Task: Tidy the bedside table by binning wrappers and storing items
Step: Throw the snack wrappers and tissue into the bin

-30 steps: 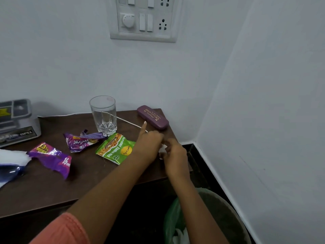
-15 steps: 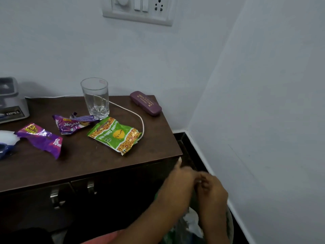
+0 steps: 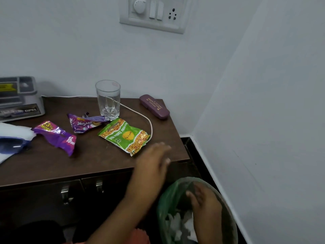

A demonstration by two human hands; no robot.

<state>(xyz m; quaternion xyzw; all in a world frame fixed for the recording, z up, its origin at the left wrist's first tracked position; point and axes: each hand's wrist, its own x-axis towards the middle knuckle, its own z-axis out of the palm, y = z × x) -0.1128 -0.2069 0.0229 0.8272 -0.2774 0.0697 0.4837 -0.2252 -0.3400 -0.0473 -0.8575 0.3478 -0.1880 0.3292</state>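
A green snack wrapper [image 3: 125, 136] lies on the brown bedside table [image 3: 95, 162], with a purple JimJam wrapper [image 3: 84, 123] and another purple wrapper [image 3: 56, 137] to its left. My left hand [image 3: 152, 159] hovers blurred over the table's front right corner, fingers spread, just right of the green wrapper and holding nothing. My right hand [image 3: 204, 201] hangs over the green-lined bin [image 3: 165, 199] beside the table, fingers loose and empty. White crumpled paper [image 3: 177, 224] lies inside the bin.
A glass [image 3: 108, 99], a maroon spectacle case [image 3: 154, 106] and a white cable [image 3: 140, 117] sit at the table's back right. A grey appliance [image 3: 19, 97] and white-blue items [image 3: 10, 140] occupy the left. Two drawer handles [image 3: 80, 189] show below. Walls close in behind and right.
Both hands left the table's right edge and went down over the bin. The left hand has since risen back toward the green wrapper; the right stays over the bin.
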